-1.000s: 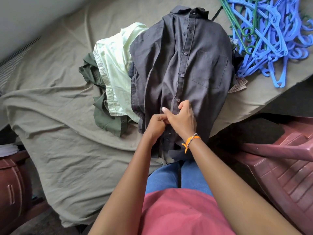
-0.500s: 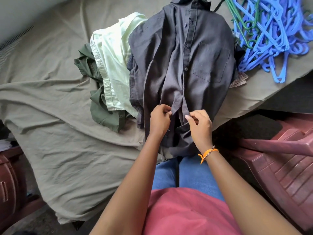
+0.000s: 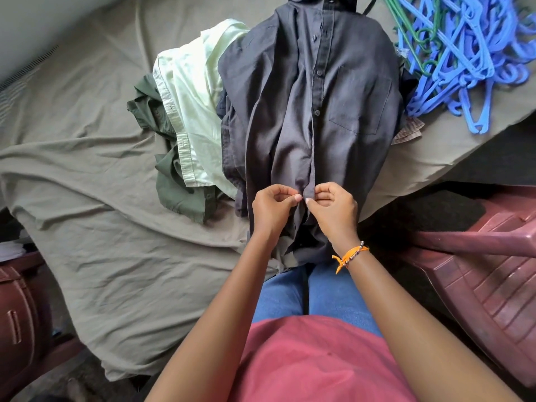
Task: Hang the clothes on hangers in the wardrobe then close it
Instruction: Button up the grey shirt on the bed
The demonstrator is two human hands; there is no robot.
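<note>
I am pinching the grey shirt [image 3: 304, 111] front with my left hand [image 3: 274, 210] and right hand [image 3: 333, 208] – buttoning it on the bed [image 3: 87, 227]; hangers [image 3: 464, 53] are lying untouched beside it – nothing is hanging yet.

A wrinkled olive-grey bedsheet [image 3: 101, 227] covers the bed and fills most of the view; beyond the sheet's upper left corner runs a pale surface [image 3: 43, 21], perhaps a wall; below the sheet's right edge stands a maroon plastic chair [image 3: 478, 285], its ribbed seat tilted toward the sheet; off the sheet's lower left edge sits a dark reddish-brown piece of furniture [image 3: 20, 329], with something white [image 3: 11, 250] lying above it.
</note>
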